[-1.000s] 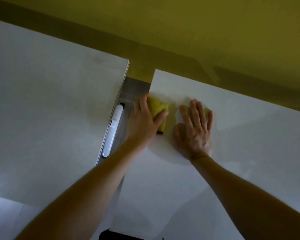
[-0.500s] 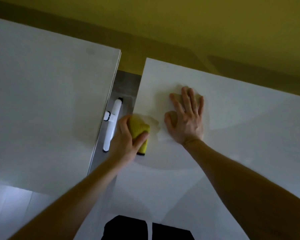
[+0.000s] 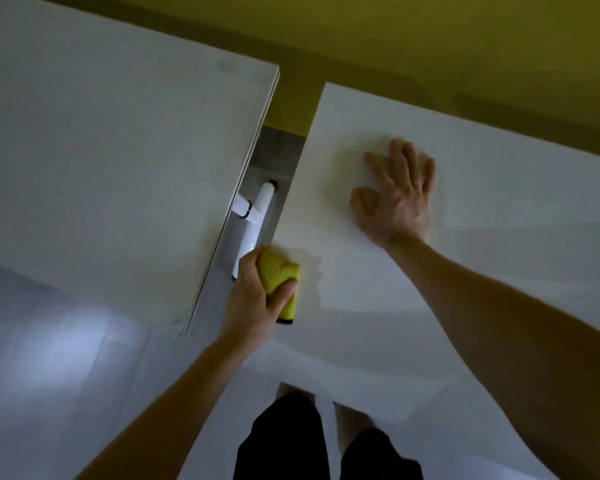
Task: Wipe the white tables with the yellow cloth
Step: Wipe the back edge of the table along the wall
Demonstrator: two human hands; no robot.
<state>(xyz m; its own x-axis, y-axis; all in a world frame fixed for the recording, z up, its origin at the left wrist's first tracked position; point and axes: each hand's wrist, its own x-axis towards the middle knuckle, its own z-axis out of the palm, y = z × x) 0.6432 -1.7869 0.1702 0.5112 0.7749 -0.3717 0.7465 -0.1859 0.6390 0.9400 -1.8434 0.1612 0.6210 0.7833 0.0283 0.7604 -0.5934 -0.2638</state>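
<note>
Presently: left hand (image 3: pixel 253 299) closed around folded yellow cloth (image 3: pixel 280 282), pressed on right white table (image 3: pixel 482 271) at its left edge; right hand (image 3: pixel 394 199) lay flat, fingers spread, empty, farther along.

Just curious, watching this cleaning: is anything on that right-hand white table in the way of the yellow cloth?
Only the person's own right hand, pressed flat farther back on the right table. The left hand holds the yellow cloth at the table's left edge.

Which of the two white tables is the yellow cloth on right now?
The right-hand table: the left hand presses the yellow cloth along its left edge, and the right hand lies flat on it. The left-hand table is untouched.
</note>
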